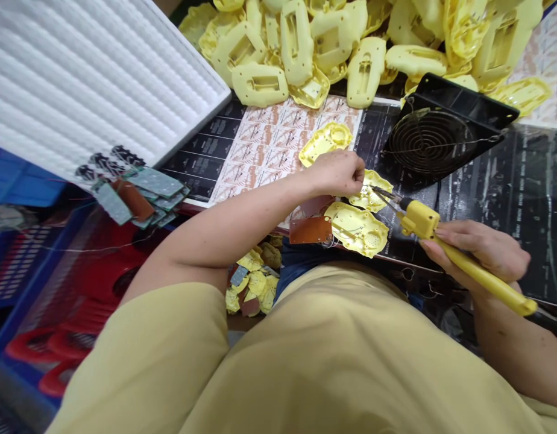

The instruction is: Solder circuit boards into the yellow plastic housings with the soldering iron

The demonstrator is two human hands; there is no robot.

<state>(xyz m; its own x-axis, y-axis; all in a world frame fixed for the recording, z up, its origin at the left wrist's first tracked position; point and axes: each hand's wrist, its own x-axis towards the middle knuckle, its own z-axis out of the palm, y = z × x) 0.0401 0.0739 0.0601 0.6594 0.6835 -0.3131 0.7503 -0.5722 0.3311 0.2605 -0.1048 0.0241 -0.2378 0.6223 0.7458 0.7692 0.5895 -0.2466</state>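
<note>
My left hand [337,173] is closed, its fingers pinched on a small yellow plastic part [372,190] at the table's front edge. My right hand [480,250] grips a yellow soldering iron [445,241], whose metal tip touches that part. A larger round yellow plastic shell [357,228] lies just below, wired to a brown circuit board [311,229]. Another yellow shell [326,141] lies behind my left hand.
A heap of yellow plastic housings [351,42] fills the back. A black fan [434,141] stands at the right. A white ribbed tray [79,78] sits at the left with several circuit boards [138,196] stacked by it. Blue and red crates [43,289] stand at the lower left.
</note>
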